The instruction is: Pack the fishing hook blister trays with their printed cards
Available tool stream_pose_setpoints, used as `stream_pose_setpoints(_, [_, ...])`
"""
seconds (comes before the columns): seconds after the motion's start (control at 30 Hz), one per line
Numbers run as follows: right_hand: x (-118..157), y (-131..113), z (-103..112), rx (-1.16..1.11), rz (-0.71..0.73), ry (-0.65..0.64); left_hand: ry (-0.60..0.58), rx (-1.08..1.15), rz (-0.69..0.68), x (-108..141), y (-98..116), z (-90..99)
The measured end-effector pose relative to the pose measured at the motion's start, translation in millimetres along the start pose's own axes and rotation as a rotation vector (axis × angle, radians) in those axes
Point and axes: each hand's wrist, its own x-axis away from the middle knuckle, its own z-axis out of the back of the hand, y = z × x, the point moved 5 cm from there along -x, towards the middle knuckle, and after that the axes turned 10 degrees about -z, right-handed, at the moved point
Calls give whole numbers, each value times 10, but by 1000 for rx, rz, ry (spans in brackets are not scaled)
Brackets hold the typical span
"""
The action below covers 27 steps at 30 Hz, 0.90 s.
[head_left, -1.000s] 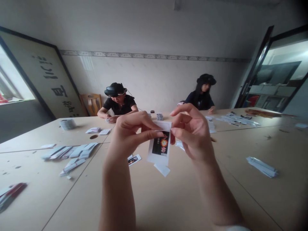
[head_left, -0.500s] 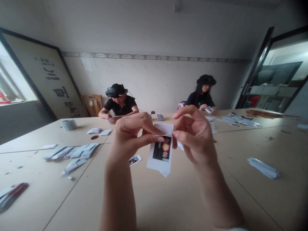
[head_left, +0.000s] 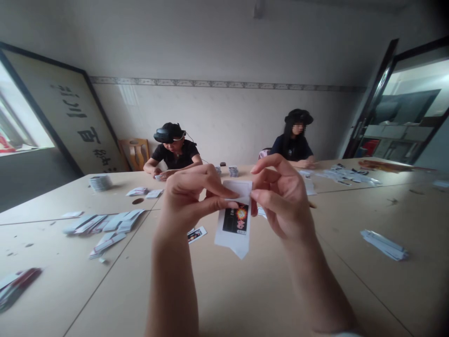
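A white paper piece (head_left: 231,236) with a black printed label hangs upright between my hands, its lower end pointed. My left hand (head_left: 196,196) pinches it near the top, the thumb lying over the label's upper edge. At the paper's right edge, my right hand (head_left: 280,196) closes its thumb and fingertips on the border; its other fingers are curled. Behind my left wrist a small printed card (head_left: 197,234) lies on the table (head_left: 245,295).
White paper strips (head_left: 105,222) lie at the left, and another bundle (head_left: 384,244) at the right. Round stacks (head_left: 100,182) stand farther back. Across the table sit two people in dark caps (head_left: 177,152), (head_left: 293,140). Scattered printed pieces (head_left: 345,174) lie at the back right.
My left thumb covers slightly more of the label's top. The paper has barely shifted. The person at the right has lowered their hands, and the card they held no longer shows.
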Motion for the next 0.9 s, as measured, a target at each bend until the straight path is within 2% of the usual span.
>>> stream_pose_setpoints(0.5, [-19, 16, 36, -18, 10, 21, -58, -60, -31, -18, 72, -8])
stream_pose_setpoints(0.9, [-50, 18, 105, 31, -13, 90, -115, -80, -47, -22, 130, -8])
